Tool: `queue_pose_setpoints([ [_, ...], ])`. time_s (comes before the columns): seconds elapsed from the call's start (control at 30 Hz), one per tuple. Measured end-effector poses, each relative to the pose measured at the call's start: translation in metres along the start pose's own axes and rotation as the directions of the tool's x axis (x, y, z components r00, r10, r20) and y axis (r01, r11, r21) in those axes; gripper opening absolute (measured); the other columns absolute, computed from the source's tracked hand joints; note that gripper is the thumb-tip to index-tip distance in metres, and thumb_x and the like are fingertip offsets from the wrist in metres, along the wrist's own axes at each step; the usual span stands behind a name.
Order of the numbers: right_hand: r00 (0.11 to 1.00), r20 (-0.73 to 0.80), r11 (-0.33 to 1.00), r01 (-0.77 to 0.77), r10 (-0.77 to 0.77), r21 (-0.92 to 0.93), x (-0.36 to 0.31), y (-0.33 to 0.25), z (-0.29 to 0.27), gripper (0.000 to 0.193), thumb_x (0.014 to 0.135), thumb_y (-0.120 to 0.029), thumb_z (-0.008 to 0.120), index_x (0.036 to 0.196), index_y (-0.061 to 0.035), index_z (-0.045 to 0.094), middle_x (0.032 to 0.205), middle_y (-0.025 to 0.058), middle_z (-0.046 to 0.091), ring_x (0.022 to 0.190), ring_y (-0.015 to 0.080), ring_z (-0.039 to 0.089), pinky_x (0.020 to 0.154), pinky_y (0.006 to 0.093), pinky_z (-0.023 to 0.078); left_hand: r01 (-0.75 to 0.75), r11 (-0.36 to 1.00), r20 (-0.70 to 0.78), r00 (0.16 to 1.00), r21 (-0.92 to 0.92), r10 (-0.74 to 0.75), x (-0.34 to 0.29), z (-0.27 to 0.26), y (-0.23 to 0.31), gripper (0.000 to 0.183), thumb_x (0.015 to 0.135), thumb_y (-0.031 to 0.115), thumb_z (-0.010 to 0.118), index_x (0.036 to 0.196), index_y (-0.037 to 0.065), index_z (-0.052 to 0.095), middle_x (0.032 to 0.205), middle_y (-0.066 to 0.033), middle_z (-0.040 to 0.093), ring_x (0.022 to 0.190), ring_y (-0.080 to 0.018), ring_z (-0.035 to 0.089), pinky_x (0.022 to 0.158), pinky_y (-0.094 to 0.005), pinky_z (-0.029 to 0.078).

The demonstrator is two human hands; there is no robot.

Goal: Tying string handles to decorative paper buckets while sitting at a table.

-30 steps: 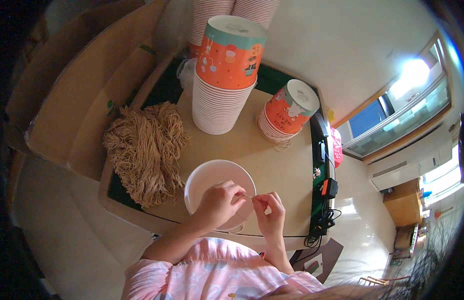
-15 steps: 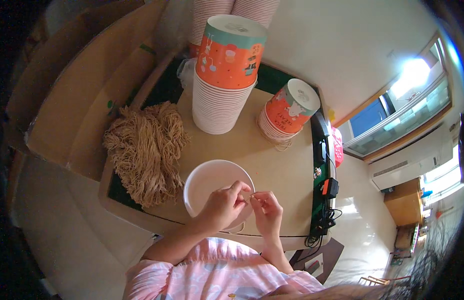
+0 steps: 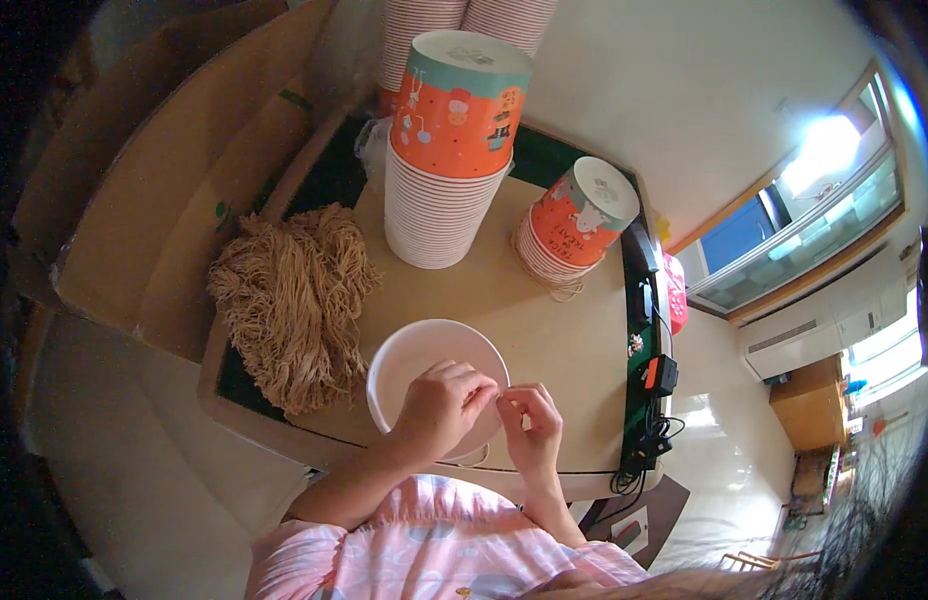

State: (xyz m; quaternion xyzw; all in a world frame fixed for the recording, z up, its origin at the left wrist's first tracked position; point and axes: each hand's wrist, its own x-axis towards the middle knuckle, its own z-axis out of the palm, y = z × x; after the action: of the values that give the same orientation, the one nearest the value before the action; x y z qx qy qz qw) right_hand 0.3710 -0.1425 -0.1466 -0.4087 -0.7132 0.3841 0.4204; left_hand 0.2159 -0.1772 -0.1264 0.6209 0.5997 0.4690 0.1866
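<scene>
A white-lined paper bucket (image 3: 392,362) stands mouth up at the table's near edge. Over its mouth is my left hand (image 3: 442,408), thumb and fingers pinched together at the bucket's right rim. My right hand (image 3: 534,430) meets it there from the outside, also pinching. A thin tan cord (image 3: 476,462) loops out below the hands beside the bucket; the bit between my fingertips is very small and partly hidden. Left of the bucket lies a large heap of tan cords (image 3: 294,305).
Behind stands a tall stack of upside-down orange and green buckets (image 3: 454,140). A shorter stack (image 3: 579,215) with cords hanging from its rims is at right. A cardboard box (image 3: 174,180) flanks the left; a power strip and black cables (image 3: 646,440) line the right edge.
My left fingers have closed and turned further over at the rim. My right fingers have shifted slightly left and stay pinched. The bucket and stacks have not moved.
</scene>
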Motion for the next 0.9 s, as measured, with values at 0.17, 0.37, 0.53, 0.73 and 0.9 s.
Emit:
queue_pose_setpoints([
  [0.17,1.000,-0.009,1.000,0.021,-0.021,0.003,0.000,-0.001,-0.001,0.005,0.082,0.001,0.065,0.085,-0.0013,0.064,0.085,0.0053,0.061,0.060,0.0076,0.050,0.052,0.0216,0.041,0.009,0.999,-0.024,1.000,-0.054,-0.010,0.001,-0.001,0.005,0.007,0.080,0.012,0.067,0.083,0.006,0.067,0.076,-0.0089,0.063,0.075,-0.0276,0.061,0.068,-0.0383,0.050],
  [0.37,1.000,0.003,1.000,-0.002,0.002,0.005,0.001,-0.009,0.000,0.005,0.080,0.005,0.065,0.081,0.0015,0.062,0.082,0.0052,0.060,0.065,0.0080,0.050,0.056,0.0205,0.040,-0.047,0.995,0.004,0.999,0.094,0.047,0.001,0.004,0.004,0.007,0.081,0.011,0.064,0.081,0.004,0.062,0.079,-0.0085,0.061,0.079,-0.0273,0.059,0.073,-0.0379,0.049],
  [0.53,1.000,0.000,1.000,0.012,-0.012,-0.005,-0.002,-0.011,-0.001,0.005,0.079,0.005,0.065,0.081,0.0017,0.062,0.081,0.0052,0.060,0.062,0.0081,0.050,0.054,0.0205,0.040,-0.102,0.959,-0.037,0.993,0.264,0.116,-0.001,0.011,0.006,0.005,0.081,0.008,0.062,0.082,0.004,0.058,0.083,-0.0087,0.059,0.084,-0.0270,0.057,0.077,-0.0371,0.048],
  [0.73,1.000,0.008,1.000,-0.004,0.004,0.001,-0.002,-0.010,-0.002,0.005,0.080,0.005,0.064,0.082,0.0015,0.061,0.082,0.0054,0.061,0.065,0.0076,0.051,0.056,0.0203,0.040,-0.053,0.994,-0.013,0.998,0.092,0.055,0.005,0.007,0.002,0.007,0.080,0.008,0.064,0.081,0.004,0.059,0.080,-0.0096,0.060,0.081,-0.0265,0.060,0.073,-0.0385,0.049],
  [0.9,0.997,-0.056,0.998,0.056,-0.056,0.001,-0.001,0.003,-0.002,0.007,0.081,0.002,0.067,0.085,-0.0011,0.063,0.084,0.0073,0.063,0.059,0.0096,0.051,0.052,0.0232,0.042,0.132,0.986,0.050,0.991,-0.098,-0.128,0.003,-0.001,0.009,0.012,0.079,0.010,0.068,0.081,0.003,0.059,0.079,-0.0098,0.062,0.073,-0.0255,0.062,0.067,-0.0375,0.051],
])
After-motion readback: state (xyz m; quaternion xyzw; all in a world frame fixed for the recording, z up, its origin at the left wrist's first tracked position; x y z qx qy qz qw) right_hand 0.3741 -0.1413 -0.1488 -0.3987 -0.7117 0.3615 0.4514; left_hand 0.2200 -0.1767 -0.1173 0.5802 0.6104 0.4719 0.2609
